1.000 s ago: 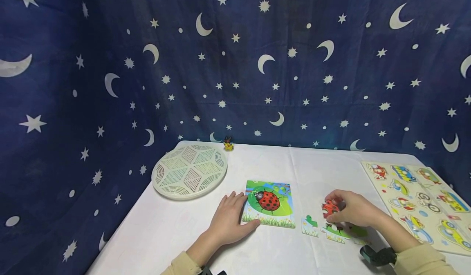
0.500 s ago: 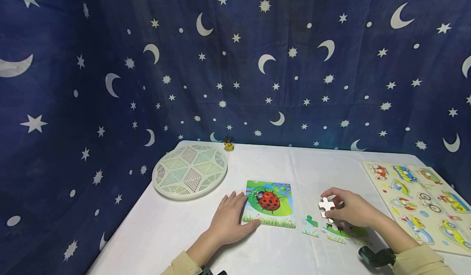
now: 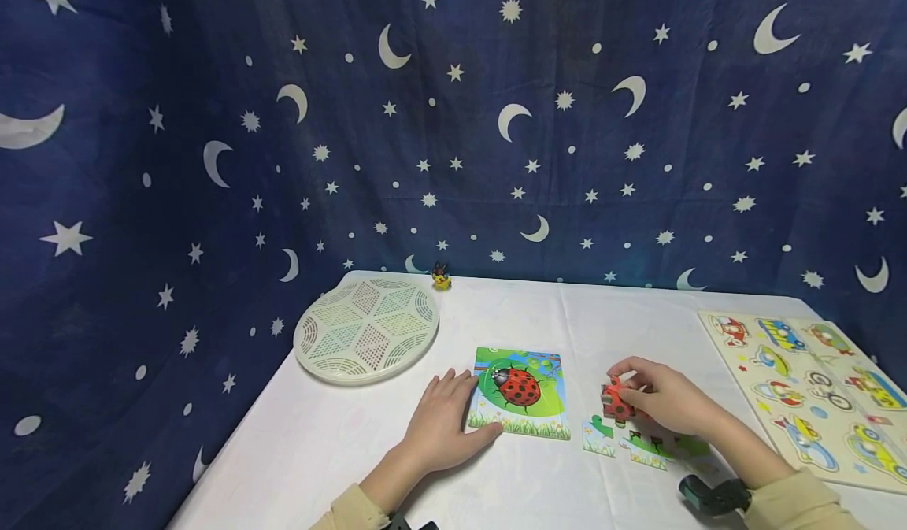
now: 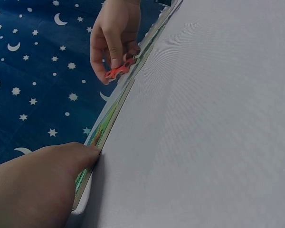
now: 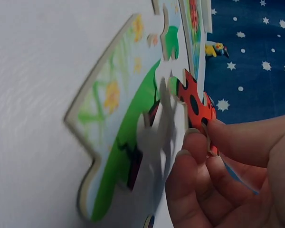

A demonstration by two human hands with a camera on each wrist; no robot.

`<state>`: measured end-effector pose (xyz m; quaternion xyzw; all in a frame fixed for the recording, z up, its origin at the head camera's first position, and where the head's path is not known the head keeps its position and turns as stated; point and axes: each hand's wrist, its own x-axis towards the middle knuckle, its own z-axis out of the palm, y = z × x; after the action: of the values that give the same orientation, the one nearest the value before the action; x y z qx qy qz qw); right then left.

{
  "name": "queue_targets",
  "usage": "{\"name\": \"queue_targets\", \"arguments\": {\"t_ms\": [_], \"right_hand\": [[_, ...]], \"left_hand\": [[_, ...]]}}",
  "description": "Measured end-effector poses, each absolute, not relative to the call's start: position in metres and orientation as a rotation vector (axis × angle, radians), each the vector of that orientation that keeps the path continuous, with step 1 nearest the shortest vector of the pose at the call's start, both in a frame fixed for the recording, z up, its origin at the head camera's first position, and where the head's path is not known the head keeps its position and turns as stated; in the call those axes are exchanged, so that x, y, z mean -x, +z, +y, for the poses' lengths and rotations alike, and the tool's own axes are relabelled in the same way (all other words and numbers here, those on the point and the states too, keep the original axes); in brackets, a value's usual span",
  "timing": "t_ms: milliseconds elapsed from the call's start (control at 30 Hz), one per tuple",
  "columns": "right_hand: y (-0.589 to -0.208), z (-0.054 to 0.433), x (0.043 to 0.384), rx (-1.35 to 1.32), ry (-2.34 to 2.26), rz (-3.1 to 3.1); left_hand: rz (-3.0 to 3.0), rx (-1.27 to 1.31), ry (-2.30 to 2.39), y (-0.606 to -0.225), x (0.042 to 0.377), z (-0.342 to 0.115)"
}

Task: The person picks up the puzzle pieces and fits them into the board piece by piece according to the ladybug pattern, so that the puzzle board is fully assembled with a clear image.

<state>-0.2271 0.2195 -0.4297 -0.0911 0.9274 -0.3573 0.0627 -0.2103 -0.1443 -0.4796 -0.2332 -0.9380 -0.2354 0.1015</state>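
My right hand pinches a red jigsaw piece with black spots between thumb and fingers, raised over the loose pieces. In the right wrist view the spotted face of this jigsaw piece is turned upward at a tilt. Below it lie a small green-and-white corner piece and a larger grass-and-flower piece. My left hand rests at a square ladybug picture board, fingers along its left edge and thumb at its lower edge. The left wrist view shows the thumb touching the board's side.
A round patterned tray lies at the back left, with a small yellow figurine beyond it. On the right lies a wooden board with vehicle pictures. A dark blue star-print curtain stands behind the white-covered table.
My right hand has moved a little to the left and turned the jigsaw piece: its red face showed, then its pale back, now red again. The left hand has stayed in place.
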Motion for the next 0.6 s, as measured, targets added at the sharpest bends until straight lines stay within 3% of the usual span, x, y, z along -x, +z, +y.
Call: {"name": "queue_targets", "arguments": {"t_ms": [600], "right_hand": [[-0.427, 0.189, 0.23, 0.38, -1.25, 2.771]], "left_hand": [[-2.77, 0.692, -0.701, -0.479, 0.209, -0.144]]}}
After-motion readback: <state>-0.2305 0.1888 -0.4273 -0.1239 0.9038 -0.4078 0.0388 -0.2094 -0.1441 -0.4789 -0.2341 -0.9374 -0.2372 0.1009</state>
